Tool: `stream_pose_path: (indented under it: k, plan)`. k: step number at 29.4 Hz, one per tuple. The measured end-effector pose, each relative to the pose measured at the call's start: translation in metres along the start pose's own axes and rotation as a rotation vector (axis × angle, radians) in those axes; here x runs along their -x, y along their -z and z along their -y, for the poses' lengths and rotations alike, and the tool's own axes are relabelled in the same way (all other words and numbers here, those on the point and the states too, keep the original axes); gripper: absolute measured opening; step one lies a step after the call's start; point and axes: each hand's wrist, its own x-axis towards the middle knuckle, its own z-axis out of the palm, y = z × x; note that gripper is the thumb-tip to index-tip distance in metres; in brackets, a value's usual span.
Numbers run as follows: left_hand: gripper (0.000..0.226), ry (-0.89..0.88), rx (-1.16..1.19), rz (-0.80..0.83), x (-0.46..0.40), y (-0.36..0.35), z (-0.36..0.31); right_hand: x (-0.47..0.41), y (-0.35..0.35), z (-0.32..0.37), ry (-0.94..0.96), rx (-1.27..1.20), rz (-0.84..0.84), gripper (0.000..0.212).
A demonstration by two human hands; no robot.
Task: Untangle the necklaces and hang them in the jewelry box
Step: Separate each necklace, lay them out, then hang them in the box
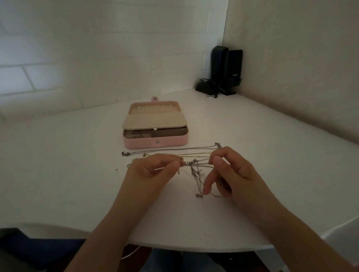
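The person sat at a white table [73, 160] with both bare forearms reaching over its rounded near edge. The left hand [153, 171] had its fingers curled inward, thumb and forefinger pinching a chain at a small knot of beads just in front of the fingertips. The right hand [226, 173] pinched another strand between thumb and forefinger, while its lower fingers spread loosely downward, one of them nearly touching a small clasp or charm at the end of a hanging strand. Between and behind the two hands lay the tangled necklaces [194, 170]: several thin chains ran side by side across the table from left to right, and a few strands drooped from the knot toward the person. How many chains there were could not be told. Beyond the chains, near but not touching them, stood the pink jewelry box [154, 143], its lid laid back to show a row of small hooks along the far edge, with a pale inner flap resting over the lower tray and partly hiding the compartments; what lay in them was too dim to make out. In the far right corner, well apart from the work, two dark speakers [226, 67] stood against the wall [90, 47] with a black cable bundled at their base.
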Motion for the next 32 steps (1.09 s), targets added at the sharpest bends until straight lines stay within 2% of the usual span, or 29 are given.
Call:
stream_pose_path:
  k: [2, 7, 11, 15, 21, 27, 32]
  plan:
    - [0.019, 0.049, 0.087, 0.010, -0.004, 0.000, -0.001, 0.000, 0.000, 0.000, -0.009, -0.008, 0.001, 0.019]
    - [0.027, 0.340, 0.636, 0.104, -0.021, -0.010, -0.017, -0.004, -0.002, -0.004, -0.032, 0.036, -0.003, 0.017]
    - [0.030, 0.513, 0.844, 0.148, -0.024, -0.022, -0.019, -0.006, -0.003, -0.005, -0.047, 0.038, 0.000, 0.017]
    - [0.027, 0.531, 0.802, 0.214, -0.019, -0.020, -0.011, -0.005, -0.002, -0.001, -0.055, 0.028, -0.038, 0.017]
    - [0.018, 0.402, 0.693, 0.207, -0.013, -0.019, -0.002, -0.008, 0.003, -0.002, -0.110, -0.077, -0.110, 0.024]
    - [0.019, 0.297, 0.692, 0.174, -0.014, -0.018, 0.003, -0.008, 0.005, -0.007, -0.089, -0.100, -0.064, 0.020]
    - [0.015, 0.256, 0.708, 0.210, -0.012, -0.019, 0.001, -0.006, 0.003, -0.007, -0.105, -0.106, -0.035, 0.012]
